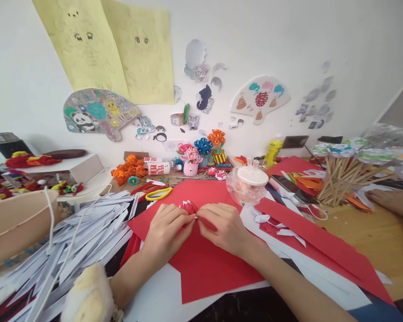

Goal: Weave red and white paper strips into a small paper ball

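Over red paper sheets (pixel 215 268), my left hand (pixel 169 230) and my right hand (pixel 223 228) meet, thumbs and fingers pinched together at the fingertips. Between them is a small red-and-white folded paper piece (pixel 188 206), its striped, zigzag top showing just behind the fingers. A white tip of it shows where the fingertips meet; the rest is covered. Just beyond my left hand lie scissors with yellow handles (pixel 159 193). A lidded white cup (pixel 252 175) in a clear plastic bag stands past my right hand.
White paper strips (pixel 87 228) are heaped at left beside a tan bin (pixel 20 219) and a white cable (pixel 50 223). Small flower pots (pixel 190 167) line the back. At right stand wooden sticks (pixel 342 181), and another person's hand (pixel 389 201) rests on the table.
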`<state>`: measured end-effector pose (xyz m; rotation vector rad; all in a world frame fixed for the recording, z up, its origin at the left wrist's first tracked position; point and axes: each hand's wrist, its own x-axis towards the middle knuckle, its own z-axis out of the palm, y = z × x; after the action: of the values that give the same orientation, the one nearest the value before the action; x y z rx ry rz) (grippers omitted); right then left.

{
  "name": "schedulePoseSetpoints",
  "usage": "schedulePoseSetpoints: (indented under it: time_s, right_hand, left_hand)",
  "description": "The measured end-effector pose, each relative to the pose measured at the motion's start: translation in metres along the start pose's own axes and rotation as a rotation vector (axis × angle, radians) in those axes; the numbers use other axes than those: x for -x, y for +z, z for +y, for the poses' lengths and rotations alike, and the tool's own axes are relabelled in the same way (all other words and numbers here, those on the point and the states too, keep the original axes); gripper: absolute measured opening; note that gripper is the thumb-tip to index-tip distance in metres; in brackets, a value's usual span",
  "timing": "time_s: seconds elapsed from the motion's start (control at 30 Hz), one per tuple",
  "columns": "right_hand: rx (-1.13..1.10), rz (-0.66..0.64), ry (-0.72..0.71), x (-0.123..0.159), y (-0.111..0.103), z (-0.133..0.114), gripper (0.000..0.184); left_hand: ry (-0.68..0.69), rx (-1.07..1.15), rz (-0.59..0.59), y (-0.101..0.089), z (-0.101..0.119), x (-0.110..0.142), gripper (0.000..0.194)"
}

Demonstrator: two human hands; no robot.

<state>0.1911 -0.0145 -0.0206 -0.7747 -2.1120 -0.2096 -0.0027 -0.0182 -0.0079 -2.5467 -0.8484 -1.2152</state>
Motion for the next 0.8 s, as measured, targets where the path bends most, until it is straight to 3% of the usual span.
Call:
schedulePoseSetpoints:
  time_s: [0.17, 0.37, 0.6, 0.8]
  right_hand:
    - [0.143, -0.109, -0.272, 0.004, 0.0, 0.005, 0.022]
    - [0.23, -0.179, -0.496, 0.008, 0.005, -0.003, 0.034]
    - [0.098, -0.279, -0.341, 0.012, 0.009, 0.002, 0.027]
    - [-0.05, -0.223, -0.136, 0.008, 0.007, 0.006, 0.027]
  left_hand:
    - [0.2, -0.185, -0.214, -0.009, 0.004, 0.0, 0.024]
    - [0.277, -0.357, -0.307, -0.016, 0.015, 0.016, 0.036]
    - [0.048, -0.209, -0.319, -0.016, 0.013, 0.022, 0.028]
    - [-0.181, -0.304, -0.288, -0.009, 0.018, 0.016, 0.026]
